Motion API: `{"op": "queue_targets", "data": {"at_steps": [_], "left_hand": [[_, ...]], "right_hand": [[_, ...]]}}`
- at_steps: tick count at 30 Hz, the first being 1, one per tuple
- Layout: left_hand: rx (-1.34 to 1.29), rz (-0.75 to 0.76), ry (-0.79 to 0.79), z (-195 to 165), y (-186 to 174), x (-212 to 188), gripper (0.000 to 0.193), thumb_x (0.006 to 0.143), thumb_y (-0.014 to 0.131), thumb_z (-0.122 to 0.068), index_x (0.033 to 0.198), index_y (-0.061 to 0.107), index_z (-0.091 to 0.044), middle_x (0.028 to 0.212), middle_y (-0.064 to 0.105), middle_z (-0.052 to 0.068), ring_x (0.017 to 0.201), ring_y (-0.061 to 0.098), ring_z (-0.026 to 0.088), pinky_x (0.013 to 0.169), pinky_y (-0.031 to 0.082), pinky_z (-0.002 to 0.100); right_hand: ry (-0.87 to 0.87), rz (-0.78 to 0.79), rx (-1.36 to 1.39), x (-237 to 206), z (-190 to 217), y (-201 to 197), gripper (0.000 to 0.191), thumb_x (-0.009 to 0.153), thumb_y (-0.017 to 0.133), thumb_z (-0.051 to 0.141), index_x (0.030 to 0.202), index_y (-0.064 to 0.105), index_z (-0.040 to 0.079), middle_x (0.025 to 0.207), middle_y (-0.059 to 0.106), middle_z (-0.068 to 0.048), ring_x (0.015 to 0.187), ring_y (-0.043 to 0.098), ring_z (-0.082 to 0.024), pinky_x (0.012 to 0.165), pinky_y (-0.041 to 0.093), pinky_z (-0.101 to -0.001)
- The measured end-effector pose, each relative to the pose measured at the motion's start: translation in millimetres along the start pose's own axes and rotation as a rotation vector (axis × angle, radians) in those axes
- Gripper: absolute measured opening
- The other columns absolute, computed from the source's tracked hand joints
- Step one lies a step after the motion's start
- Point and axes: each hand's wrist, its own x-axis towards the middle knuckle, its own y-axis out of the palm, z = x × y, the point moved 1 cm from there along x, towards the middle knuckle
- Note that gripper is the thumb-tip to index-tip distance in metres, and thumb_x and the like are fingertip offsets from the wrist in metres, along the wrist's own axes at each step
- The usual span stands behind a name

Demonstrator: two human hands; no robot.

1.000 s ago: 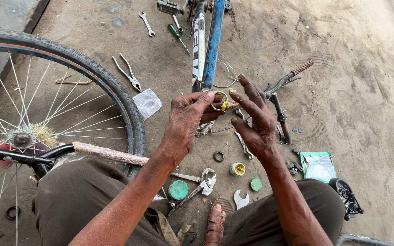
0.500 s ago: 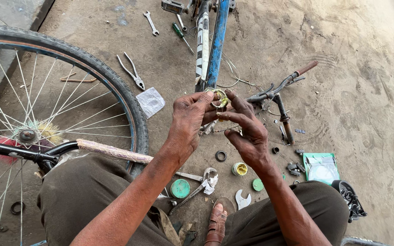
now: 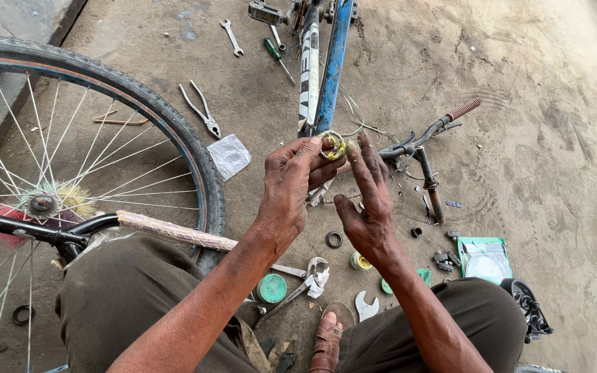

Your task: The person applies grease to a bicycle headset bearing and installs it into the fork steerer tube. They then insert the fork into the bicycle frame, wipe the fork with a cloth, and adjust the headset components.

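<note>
- Right now my left hand (image 3: pixel 291 183) pinches a small metal ring (image 3: pixel 332 145) between thumb and fingertips, closed firmly on it, up in front of the blue bicycle frame (image 3: pixel 333 62).
- Yellowish grease already sits in the ring, so I judge the packing is partly done.
- My right hand (image 3: pixel 367 207) is open with fingers spread and holds nothing; its fingertips (image 3: pixel 364 141) touch the ring at its 3 o'clock side, smeared with the same grease.
- Whether the ring is fully packed I cannot tell; it is small and half covered by my fingers.
- Fitting it on the bicycle looks not yet done: the ring is in my hand, apart from the frame.
- At 6 o'clock from my hands, more loose parts lie on the ground: a dark washer (image 3: pixel 334 240), a small yellow-filled tin (image 3: pixel 361 260) and a green lid (image 3: pixel 271 288), so plenty seems left to reassemble.
- Pliers (image 3: pixel 202 110) lie at 10 o'clock, near the wheel (image 3: pixel 139 97); a spanner (image 3: pixel 230 36) lies further up at 11 o'clock, well apart from my hands.
- Handlebars (image 3: pixel 437 131) lie on the ground at 3 o'clock, just beside the frame.
</note>
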Motion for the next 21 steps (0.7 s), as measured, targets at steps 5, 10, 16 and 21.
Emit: {"op": "queue_targets", "data": {"at_steps": [5, 10, 16, 21], "left_hand": [[0.024, -0.011, 0.043, 4, 0, 0, 0.029, 0.103, 0.058, -0.02, 0.111, 0.071, 0.004, 0.1, 0.074, 0.011, 0.089, 0.075, 0.016, 0.079, 0.065, 0.027], [0.042, 0.009, 0.069, 9, -3, 2, 0.029, 0.104, 0.059, -0.021, 0.111, 0.071, 0.005, 0.098, 0.074, 0.01, 0.088, 0.074, 0.015, 0.08, 0.064, 0.027], [0.012, -0.022, 0.039, 13, -4, 3, 0.027, 0.102, 0.06, -0.02, 0.11, 0.072, 0.002, 0.097, 0.075, 0.008, 0.087, 0.075, 0.014, 0.078, 0.064, 0.026], [0.011, -0.04, 0.045, 13, -3, 3, 0.028, 0.103, 0.061, -0.019, 0.114, 0.073, 0.004, 0.099, 0.074, 0.009, 0.086, 0.072, 0.013, 0.077, 0.062, 0.025]], "right_hand": [[-0.115, -0.015, -0.062, 0, -1, 0, 0.08, 0.082, 0.068, -0.008, 0.152, 0.053, 0.028, 0.176, 0.021, -0.011, 0.163, 0.024, -0.036, 0.132, 0.031, -0.0514], [-0.051, 0.0, -0.14, 2, -3, 1, 0.082, 0.079, 0.062, -0.01, 0.154, 0.052, 0.023, 0.176, 0.02, -0.014, 0.163, 0.023, -0.035, 0.132, 0.029, -0.0539], [-0.122, -0.03, -0.14, 4, -3, 0, 0.075, 0.084, 0.064, -0.006, 0.152, 0.052, 0.023, 0.174, 0.021, -0.015, 0.163, 0.021, -0.037, 0.132, 0.028, -0.0525], [-0.18, -0.007, -0.24, 5, -3, 6, 0.077, 0.084, 0.053, -0.012, 0.153, 0.053, 0.021, 0.174, 0.018, -0.018, 0.163, 0.018, -0.04, 0.134, 0.024, -0.0544]]}}
